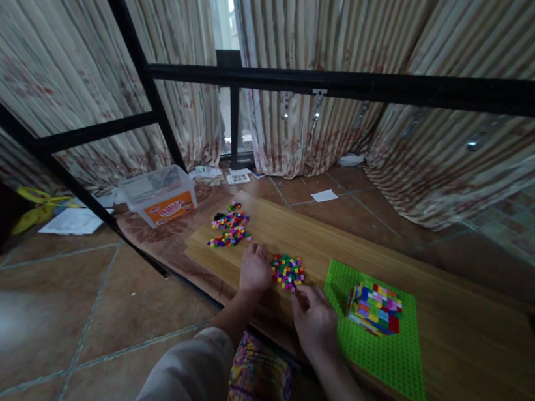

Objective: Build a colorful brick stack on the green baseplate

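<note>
My left hand (255, 269) is on the wooden board, its fingers curled between two heaps of small colourful toy bricks. The nearer brick heap (287, 271) touches or lies right beside its fingers; the farther heap (229, 225) sits toward the board's far left end. At the near edge of the closer heap, my right hand (313, 319) has thumb and fingertips pinched together; what they hold is too small to make out. To its right, a green studded baseplate (383, 369) carries a block of multicoloured bricks (375, 308) built several layers high.
The wooden board (468, 338) runs diagonally to the lower right. A clear plastic tub (158, 192) with an orange label stands beyond its far left end. Black metal bars (281, 77) cross before patterned curtains (312, 17). A white paper (325, 195) lies on the tiled floor.
</note>
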The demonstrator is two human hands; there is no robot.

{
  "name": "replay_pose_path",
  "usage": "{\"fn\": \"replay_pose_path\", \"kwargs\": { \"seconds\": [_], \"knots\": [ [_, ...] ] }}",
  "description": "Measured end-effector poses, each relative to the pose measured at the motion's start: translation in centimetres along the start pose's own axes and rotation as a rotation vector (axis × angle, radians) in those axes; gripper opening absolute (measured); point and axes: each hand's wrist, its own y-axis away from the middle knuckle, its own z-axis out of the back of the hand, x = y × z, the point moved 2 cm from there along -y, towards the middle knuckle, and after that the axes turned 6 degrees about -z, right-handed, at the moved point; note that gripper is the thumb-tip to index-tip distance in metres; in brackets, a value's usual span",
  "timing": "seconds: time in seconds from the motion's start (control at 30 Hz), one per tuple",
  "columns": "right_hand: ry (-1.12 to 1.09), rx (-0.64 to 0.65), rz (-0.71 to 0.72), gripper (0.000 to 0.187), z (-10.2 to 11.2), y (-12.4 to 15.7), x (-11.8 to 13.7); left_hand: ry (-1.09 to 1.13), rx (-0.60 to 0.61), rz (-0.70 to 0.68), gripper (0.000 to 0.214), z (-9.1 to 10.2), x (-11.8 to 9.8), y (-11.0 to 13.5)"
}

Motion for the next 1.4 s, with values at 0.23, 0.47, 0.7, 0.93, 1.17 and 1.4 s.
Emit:
{"fn": "replay_pose_path", "kwargs": {
  "seconds": [0.23, 0.47, 0.7, 0.93, 1.17, 1.4],
  "knots": [
    [0.213, -0.09, 0.035, 0.023, -1.6, -0.4, -0.1, 0.007, 0.025, 0.02, 0.031, 0.0, -0.1, 0.0],
    [0.217, -0.089, 0.036, 0.023, -1.2, -0.2, 0.6, 0.032, -0.002, 0.005, 0.032, 0.0, 0.0, 0.0],
    [-0.177, -0.007, -0.116, 0.019, 3.2, 2.1, 1.2, -0.005, -0.011, -0.021, 0.032, 0.0, 0.2, -0.2],
    [-0.278, -0.229, -0.366, 0.029, 11.4, 4.0, -2.3, 0.001, -0.029, -0.029, 0.031, 0.1, 0.2, -0.3],
    [-0.064, -0.293, -0.198, 0.027, 16.4, 1.6, -3.8, 0.007, -0.038, -0.027, 0.029, 0.1, 0.4, -0.4],
    [0.11, -0.172, 0.07, 0.025, 15.3, -0.3, -4.5, -0.028, -0.037, -0.038, 0.03, 0.2, 0.4, -0.5]
  ]
}}
